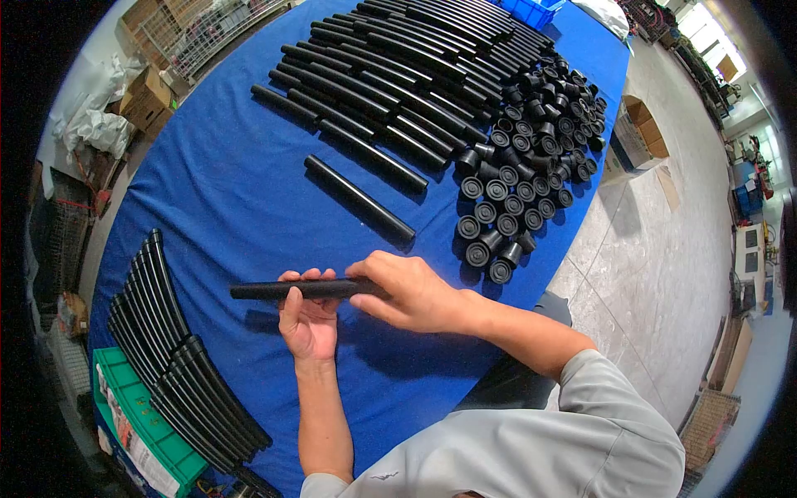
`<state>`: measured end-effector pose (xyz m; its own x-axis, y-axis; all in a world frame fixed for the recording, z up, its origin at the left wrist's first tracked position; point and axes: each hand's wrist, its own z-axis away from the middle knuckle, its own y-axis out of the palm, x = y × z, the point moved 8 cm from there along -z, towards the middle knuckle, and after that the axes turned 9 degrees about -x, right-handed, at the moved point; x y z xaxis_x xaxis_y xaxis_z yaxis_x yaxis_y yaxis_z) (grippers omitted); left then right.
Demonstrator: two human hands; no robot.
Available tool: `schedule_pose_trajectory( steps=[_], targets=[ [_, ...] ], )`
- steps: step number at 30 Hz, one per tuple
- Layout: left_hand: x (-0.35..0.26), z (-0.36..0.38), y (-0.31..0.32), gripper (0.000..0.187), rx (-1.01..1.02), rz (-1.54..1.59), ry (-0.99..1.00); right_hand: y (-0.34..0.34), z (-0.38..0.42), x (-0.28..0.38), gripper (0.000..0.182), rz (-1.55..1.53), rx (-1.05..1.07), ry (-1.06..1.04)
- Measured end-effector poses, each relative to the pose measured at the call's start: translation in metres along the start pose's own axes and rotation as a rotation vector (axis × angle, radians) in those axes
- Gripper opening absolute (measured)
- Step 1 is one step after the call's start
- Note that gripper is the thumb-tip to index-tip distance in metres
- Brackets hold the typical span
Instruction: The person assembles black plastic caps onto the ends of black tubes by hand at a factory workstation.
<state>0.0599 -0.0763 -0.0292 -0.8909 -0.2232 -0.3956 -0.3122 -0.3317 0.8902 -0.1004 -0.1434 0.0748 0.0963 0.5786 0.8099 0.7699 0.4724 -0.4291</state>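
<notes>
A black tube [266,290] lies level across my hands, above the blue cloth. My left hand [310,328] is closed round its middle from below, palm up, thumb on the near side. Over the tube's right end my right hand [407,290] is closed, palm down, and hides that end; whether a rubber cap sits under those fingers I cannot tell. A single black tube [359,199] rests on the cloth just beyond my hands. To the right of it is a heap of round black rubber caps [508,201] with ringed bases.
Rows of black tubes [390,75] cover the far part of the blue tablecloth [207,183]. More tubes [178,357] lie stacked at left beside a green crate [141,423]. A blue bin [531,12] stands at the far edge; a cardboard box [635,137] is on the floor at right.
</notes>
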Motion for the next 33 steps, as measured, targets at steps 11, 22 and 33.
schedule_pose_trajectory(
  steps=[11, 22, 33],
  targets=[
    [-0.001, -0.001, -0.005, 0.025, -0.022, 0.014, -0.005, 0.003, 0.001, 0.001, 0.037, 0.037, 0.034, 0.017],
    [-0.002, -0.001, 0.000, 0.024, -0.012, 0.022, 0.007, -0.002, -0.002, -0.003, 0.035, -0.065, -0.037, 0.046],
    [-0.001, 0.000, 0.003, 0.028, 0.029, 0.022, -0.006, 0.003, 0.001, -0.007, 0.039, -0.020, 0.009, 0.037]
  ],
)
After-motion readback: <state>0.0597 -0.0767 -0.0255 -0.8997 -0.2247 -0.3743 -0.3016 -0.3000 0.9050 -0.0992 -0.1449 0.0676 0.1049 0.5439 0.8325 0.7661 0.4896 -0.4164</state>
